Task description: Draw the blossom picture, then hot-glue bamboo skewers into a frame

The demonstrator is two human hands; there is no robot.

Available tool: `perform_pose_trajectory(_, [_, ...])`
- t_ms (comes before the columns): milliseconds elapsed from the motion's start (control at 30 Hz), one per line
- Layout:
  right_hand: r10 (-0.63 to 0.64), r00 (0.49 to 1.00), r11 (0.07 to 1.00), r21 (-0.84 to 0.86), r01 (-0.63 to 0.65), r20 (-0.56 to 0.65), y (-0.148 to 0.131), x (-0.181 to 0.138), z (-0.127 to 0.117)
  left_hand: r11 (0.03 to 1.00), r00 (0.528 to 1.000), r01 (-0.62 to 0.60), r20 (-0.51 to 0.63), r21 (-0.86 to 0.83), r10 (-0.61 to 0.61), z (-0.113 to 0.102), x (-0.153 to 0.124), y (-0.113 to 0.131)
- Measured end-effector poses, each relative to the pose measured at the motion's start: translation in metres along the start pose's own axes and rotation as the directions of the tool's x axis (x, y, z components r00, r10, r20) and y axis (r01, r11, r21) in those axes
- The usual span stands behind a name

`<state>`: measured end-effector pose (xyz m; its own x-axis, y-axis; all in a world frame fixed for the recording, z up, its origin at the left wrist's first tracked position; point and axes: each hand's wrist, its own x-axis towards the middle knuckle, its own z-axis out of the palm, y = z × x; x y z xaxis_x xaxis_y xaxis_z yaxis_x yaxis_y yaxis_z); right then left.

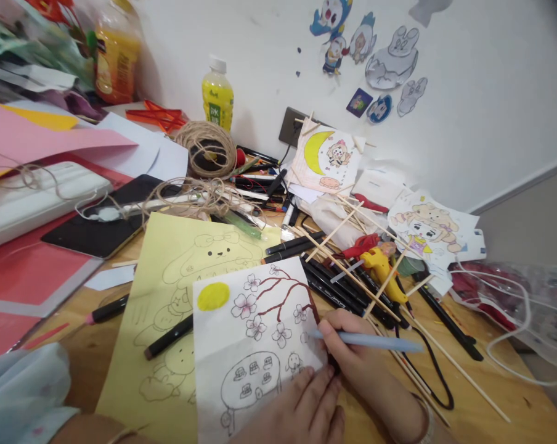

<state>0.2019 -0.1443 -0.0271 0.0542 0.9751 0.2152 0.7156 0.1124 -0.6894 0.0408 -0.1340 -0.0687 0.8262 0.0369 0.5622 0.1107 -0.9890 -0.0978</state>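
A white sheet with a drawn cherry-blossom branch, a yellow moon and small figures lies in front of me. My right hand is closed round a light blue pen at the sheet's right edge, its tip near the brown branch. My left hand lies flat with fingers stretched out on the sheet's lower right corner. Under the white sheet is a yellow sheet with outlined cartoon dogs, and a black marker rests across it.
Black markers, thin wooden sticks and a yellow glue gun crowd the right side. Twine, a black tablet, coloured papers, a yellow bottle and coloured drawings lie behind. Stickers are on the wall.
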Motion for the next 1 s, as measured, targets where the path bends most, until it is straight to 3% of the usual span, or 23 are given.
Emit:
perform_pose_trajectory(367, [-0.046, 0.999, 0.999, 0.022, 0.046, -0.008, -0.0003, 0.002, 0.0001, 1.0, 1.0, 0.016, -0.018, -0.006, -0.016, -0.0017, 0.0003, 0.0004])
perform_pose_trajectory(600, [-0.003, 1.0, 0.998, 0.066, 0.004, -0.009, 0.002, -0.0002, 0.0012, 1.0, 1.0, -0.004, 0.031, -0.013, 0.004, -0.0023, 0.0007, -0.0009])
perform_pose_trajectory(1000, [0.029, 0.999, 0.997, 0.071, -0.031, 0.018, -0.001, -0.001, 0.0, 1.0, 1.0, 0.015, 0.02, -0.014, -0.015, -0.0035, 0.0015, 0.0001])
